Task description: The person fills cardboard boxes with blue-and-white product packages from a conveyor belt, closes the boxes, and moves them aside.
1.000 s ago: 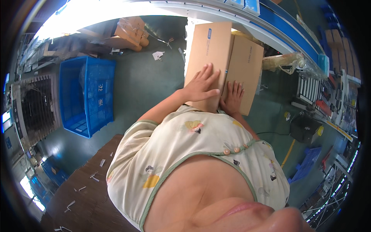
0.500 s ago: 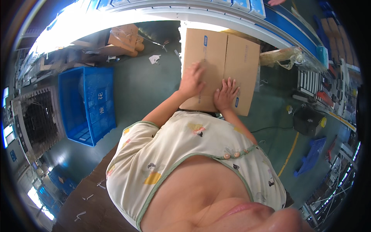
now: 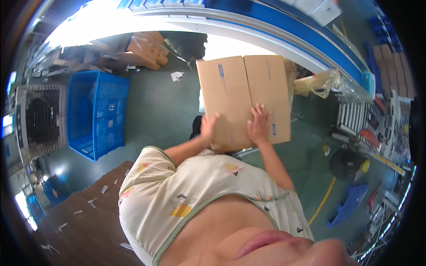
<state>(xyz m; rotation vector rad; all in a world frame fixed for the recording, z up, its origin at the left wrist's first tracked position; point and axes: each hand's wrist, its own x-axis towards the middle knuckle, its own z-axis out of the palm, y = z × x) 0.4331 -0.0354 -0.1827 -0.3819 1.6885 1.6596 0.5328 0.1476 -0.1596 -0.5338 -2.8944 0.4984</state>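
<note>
Two bare hands work on a brown cardboard carton point(image 3: 230, 93), which stands to the right of a blue plastic crate point(image 3: 108, 95), across a stretch of green floor point(image 3: 153, 111). The carton's two top flaps, uneven along the seam a second ago, now meet closely. Half a second ago the seam leaned the other way; the carton has since turned, and a wider bright strip separates it from the conveyor point(image 3: 266, 15) beyond.

The left hand point(image 3: 207, 132), the one nearer the crate, has left the flap where it was raised half a second ago for the carton's near left edge. Its thumb is up, but its fingers are blurred and partly hidden, so whether it grips cannot be told. The right hand point(image 3: 258, 126), farther right of the crate, remains on the right flap beside the seam, palm down with fingers extended, grasping nothing.

A dark shoe point(image 3: 196, 126), unseen in the earlier frames, shows between the crate and the carton. White boxes point(image 3: 326, 11) have come into view on the conveyor, far to the crate's upper right, where another person's hand showed half a second ago. A brown surface point(image 3: 84, 221) strewn with pale scraps lies below the crate
</note>
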